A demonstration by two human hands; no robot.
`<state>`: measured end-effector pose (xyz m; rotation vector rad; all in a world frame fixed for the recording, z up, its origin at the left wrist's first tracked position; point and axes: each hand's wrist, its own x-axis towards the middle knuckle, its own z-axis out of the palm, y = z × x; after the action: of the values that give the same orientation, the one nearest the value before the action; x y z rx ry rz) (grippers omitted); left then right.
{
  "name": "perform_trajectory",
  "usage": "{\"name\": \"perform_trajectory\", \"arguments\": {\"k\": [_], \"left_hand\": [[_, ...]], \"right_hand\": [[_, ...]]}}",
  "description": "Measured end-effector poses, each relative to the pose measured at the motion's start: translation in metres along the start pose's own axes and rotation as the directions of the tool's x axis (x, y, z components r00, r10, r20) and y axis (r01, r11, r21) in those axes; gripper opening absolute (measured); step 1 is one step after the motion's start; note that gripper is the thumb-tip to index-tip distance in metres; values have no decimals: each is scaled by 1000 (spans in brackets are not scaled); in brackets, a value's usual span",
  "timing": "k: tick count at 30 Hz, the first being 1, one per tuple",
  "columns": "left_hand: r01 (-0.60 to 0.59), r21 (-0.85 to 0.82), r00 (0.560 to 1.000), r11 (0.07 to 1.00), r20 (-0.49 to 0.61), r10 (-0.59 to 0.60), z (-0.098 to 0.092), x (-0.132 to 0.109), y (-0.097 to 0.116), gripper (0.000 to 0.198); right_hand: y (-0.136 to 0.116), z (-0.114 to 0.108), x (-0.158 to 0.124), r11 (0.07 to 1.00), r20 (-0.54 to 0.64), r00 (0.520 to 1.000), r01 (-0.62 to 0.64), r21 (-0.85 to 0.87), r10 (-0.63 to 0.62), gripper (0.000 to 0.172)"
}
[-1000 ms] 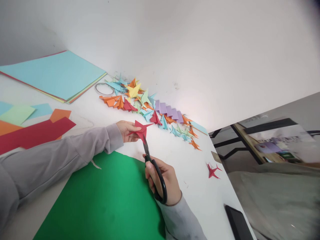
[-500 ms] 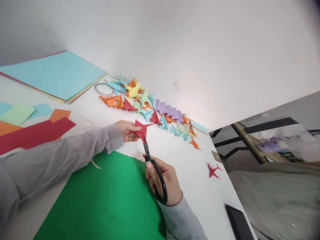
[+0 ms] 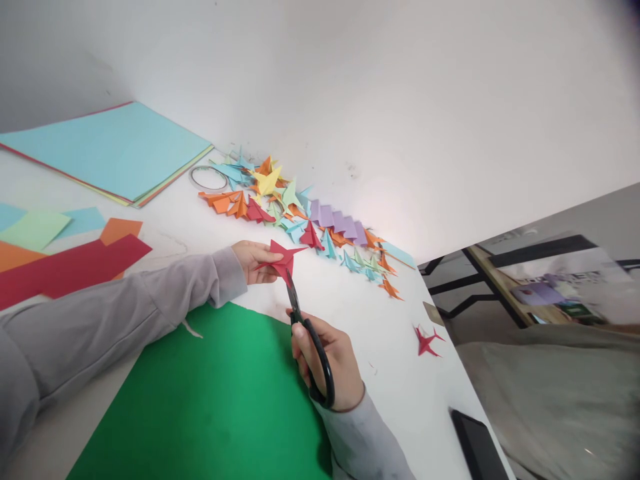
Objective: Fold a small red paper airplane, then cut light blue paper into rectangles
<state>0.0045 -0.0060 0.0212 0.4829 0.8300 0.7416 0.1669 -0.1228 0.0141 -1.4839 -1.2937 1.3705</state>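
Between the thumb and fingers of my left hand [image 3: 257, 261] is a red folded paper figure [image 3: 285, 261] with pointed tips. My right hand [image 3: 333, 363] grips black-handled scissors [image 3: 321, 360], its fingers through the loops. The scissor blades reach up to the figure's lower point and touch it; whether they have cut in, I cannot tell. Below both hands lies a green sheet [image 3: 220, 393] on the white table. Another red folded figure [image 3: 427, 341] rests near the table's right edge.
Many colourful folded paper pieces [image 3: 330, 233] line the wall, beside a tape roll [image 3: 209, 177]. Large blue-topped paper sheets [image 3: 110, 150] lie at the back left. Red paper strips [image 3: 75, 267] and smaller coloured squares [image 3: 35, 229] are nearer. A black phone [image 3: 477, 440] sits by the right edge.
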Motion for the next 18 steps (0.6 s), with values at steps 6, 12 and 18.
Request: {"name": "perform_trajectory", "arguments": {"k": [6, 12, 18], "left_hand": [[-10, -1, 1000, 1000, 17, 10, -1, 1, -1, 10], [-18, -19, 1000, 1000, 12, 18, -3, 3, -2, 7], [-4, -13, 1000, 1000, 1, 4, -2, 3, -2, 9]], "right_hand": [[3, -1, 2, 1000, -11, 1000, 21, 6, -21, 58], [5, -1, 2, 1000, 7, 1000, 20, 15, -20, 58], [5, -1, 2, 999, -2, 999, 33, -3, -33, 56]]}}
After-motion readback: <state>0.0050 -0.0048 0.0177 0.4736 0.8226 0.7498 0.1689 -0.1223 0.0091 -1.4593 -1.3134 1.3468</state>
